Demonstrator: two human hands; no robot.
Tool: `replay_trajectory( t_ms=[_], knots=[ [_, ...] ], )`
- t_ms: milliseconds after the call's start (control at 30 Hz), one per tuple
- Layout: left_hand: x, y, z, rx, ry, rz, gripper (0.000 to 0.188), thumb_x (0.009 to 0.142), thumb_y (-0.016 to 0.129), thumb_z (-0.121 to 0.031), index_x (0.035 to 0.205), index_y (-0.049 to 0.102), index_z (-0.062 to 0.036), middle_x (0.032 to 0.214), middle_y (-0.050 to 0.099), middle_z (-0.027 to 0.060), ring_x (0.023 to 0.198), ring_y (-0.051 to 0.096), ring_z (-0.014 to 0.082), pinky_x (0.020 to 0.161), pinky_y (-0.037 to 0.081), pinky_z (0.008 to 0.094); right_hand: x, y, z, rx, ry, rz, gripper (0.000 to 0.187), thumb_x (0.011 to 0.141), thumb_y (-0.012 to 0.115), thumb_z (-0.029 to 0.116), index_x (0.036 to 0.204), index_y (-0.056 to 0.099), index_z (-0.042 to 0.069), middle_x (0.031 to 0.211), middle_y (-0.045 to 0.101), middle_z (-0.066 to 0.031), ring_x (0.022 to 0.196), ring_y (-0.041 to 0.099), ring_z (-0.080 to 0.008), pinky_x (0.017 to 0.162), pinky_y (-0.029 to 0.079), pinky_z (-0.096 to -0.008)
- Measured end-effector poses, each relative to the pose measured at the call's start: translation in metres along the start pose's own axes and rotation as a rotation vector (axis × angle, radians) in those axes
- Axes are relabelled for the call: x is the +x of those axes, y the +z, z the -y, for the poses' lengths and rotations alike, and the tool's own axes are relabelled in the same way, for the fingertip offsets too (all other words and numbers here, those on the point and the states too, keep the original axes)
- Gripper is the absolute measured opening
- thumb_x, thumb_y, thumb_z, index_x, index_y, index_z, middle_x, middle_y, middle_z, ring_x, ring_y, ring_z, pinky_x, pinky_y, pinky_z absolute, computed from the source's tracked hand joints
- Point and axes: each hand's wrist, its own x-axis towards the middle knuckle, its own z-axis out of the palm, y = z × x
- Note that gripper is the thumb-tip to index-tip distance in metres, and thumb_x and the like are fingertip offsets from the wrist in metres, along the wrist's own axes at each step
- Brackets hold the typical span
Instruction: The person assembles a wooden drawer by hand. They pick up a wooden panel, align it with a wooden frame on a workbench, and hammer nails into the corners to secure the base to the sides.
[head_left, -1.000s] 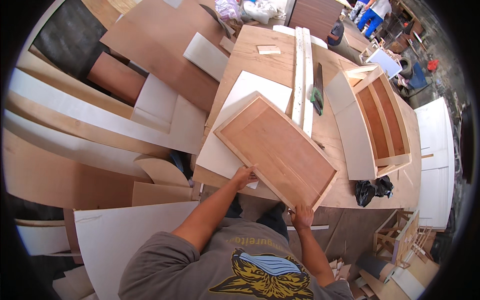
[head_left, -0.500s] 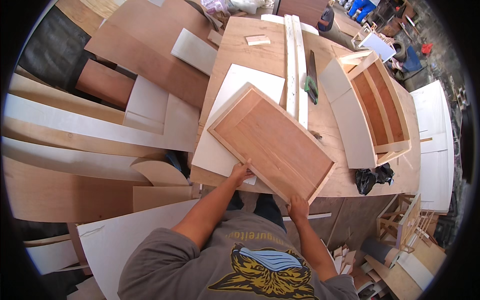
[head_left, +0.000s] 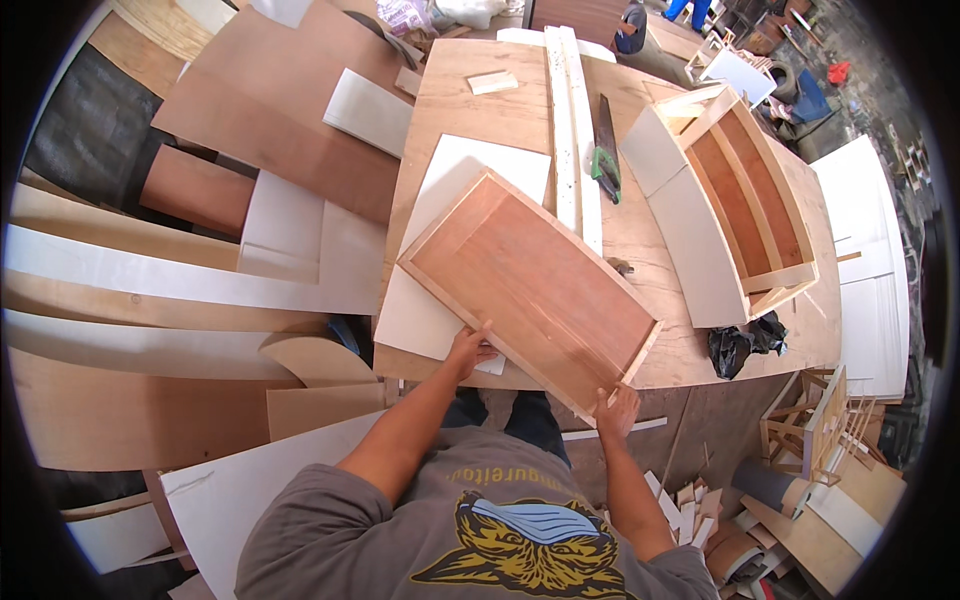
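A shallow rectangular wooden panel (head_left: 530, 285) with a raised rim lies slantwise across a white board (head_left: 485, 152) on the plywood-topped table. My left hand (head_left: 470, 352) grips the panel's near long edge, its thumb on top of the rim and its other fingers partly hidden. At the short right end, close to the near corner, my right hand (head_left: 617, 408) is closed on the rim. That near corner juts out past the table's front edge.
Beyond the panel lie long white strips (head_left: 578, 150), a green-handled saw (head_left: 605, 165) and a small wood offcut (head_left: 492, 82). A curved wooden frame (head_left: 720, 200) and a black plastic bag (head_left: 735, 350) are at right. Stacked sheets (head_left: 270, 100) fill the left. Another person (head_left: 632, 25) is far off.
My right hand has shifted from the panel's near corner a little up its short right edge. The near corner now reaches further toward me. My left hand keeps its hold. The view has swung slightly.
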Motion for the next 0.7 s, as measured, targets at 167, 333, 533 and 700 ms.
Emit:
replay_trajectory(
  t_ms=[167, 333, 533, 700],
  knots=[
    [0.01, -0.007, 0.005, -0.057, 0.105, 0.042, 0.048, 0.099, 0.066, -0.033, 0.134, 0.048, -0.0067, 0.12, 0.065, 0.0123, 0.105, 0.067, 0.0291, 0.092, 0.057, 0.0436, 0.01, 0.039, -0.035, 0.158, 0.437, -0.117, 0.048, 0.09, 0.071, 0.028, 0.127, 0.06, -0.001, 0.114, 0.065, -0.0209, 0.112, 0.061, -0.0391, 0.098, 0.046, -0.0492],
    [0.004, 0.002, 0.004, -0.158, 0.144, 0.084, 0.047, 0.099, 0.065, -0.029, 0.135, 0.047, -0.0058, 0.125, 0.064, 0.0124, 0.11, 0.066, 0.0305, 0.095, 0.056, 0.0479, 0.012, 0.078, -0.084, 0.441, 0.512, 0.064, 0.041, 0.091, 0.069, 0.02, 0.125, 0.066, -0.003, 0.102, 0.07, -0.0187, 0.093, 0.068, -0.0289, 0.084, 0.053, -0.0411],
    [0.006, 0.001, -0.009, -0.161, 0.083, 0.097, 0.052, 0.1, 0.06, -0.033, 0.14, 0.046, -0.0031, 0.132, 0.06, 0.0144, 0.116, 0.063, 0.0349, 0.102, 0.051, 0.0512, 0.013, 0.072, -0.075, 0.555, 0.613, 0.142, 0.034, 0.088, 0.069, 0.014, 0.119, 0.07, -0.002, 0.09, 0.07, -0.0107, 0.077, 0.066, -0.0181, 0.065, 0.053, -0.0343],
    [0.013, -0.007, -0.02, -0.19, 0.011, 0.104, 0.05, 0.095, 0.069, -0.032, 0.134, 0.054, -0.0055, 0.123, 0.065, 0.0137, 0.106, 0.067, 0.0283, 0.093, 0.056, 0.0453, 0.023, 0.048, -0.04, 0.628, 0.728, 0.171, 0.035, 0.085, 0.073, 0.018, 0.113, 0.07, -0.003, 0.093, 0.072, -0.0144, 0.083, 0.068, -0.0217, 0.076, 0.054, -0.0376]
  ],
)
